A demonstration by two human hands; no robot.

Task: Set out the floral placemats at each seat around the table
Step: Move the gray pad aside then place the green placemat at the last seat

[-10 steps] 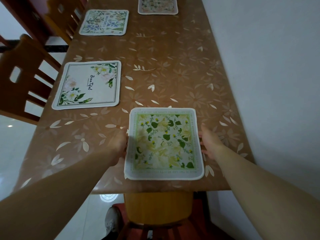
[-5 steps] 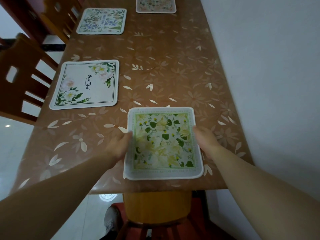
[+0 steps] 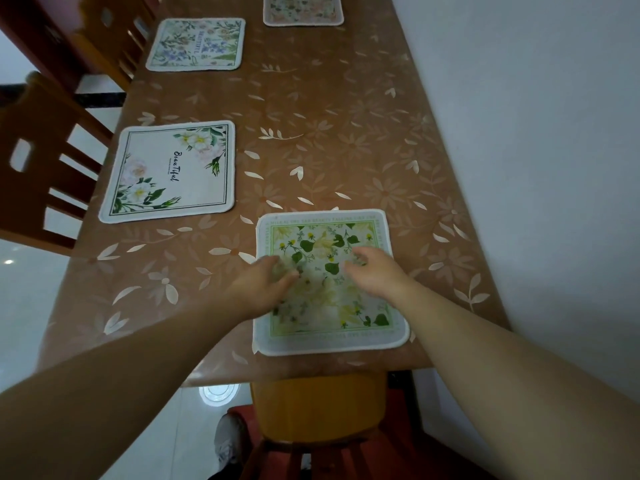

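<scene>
table w/ brown floral-print cover runs away from the viewer, right side against a wall; four floral placemats lie flat on it; nearest, the green-and-yellow placemat, sits at the near end, just in from the table edge, above a yellow chair; a moment ago both hands were at its left & right edges, now they're over its middle; left hand & right hand both loosely spread, palms down, holding nothing, close together but apart; looks like smoothing or a last pat, so i judge this mat is placed & squared; the white "beautiful" placemat is at the left side by a brown chair; the blue-flower placemat further along the same side; the pinkish placemat at the far end, top cut off by the frame; so visible seats look covered.

hard to tell: whether palms press the mat or hover, motion blur on the fingers; far end of the table & any seat there out of view; middle of the near mat hidden by the hands; a shoe below, mostly cut off.
</scene>
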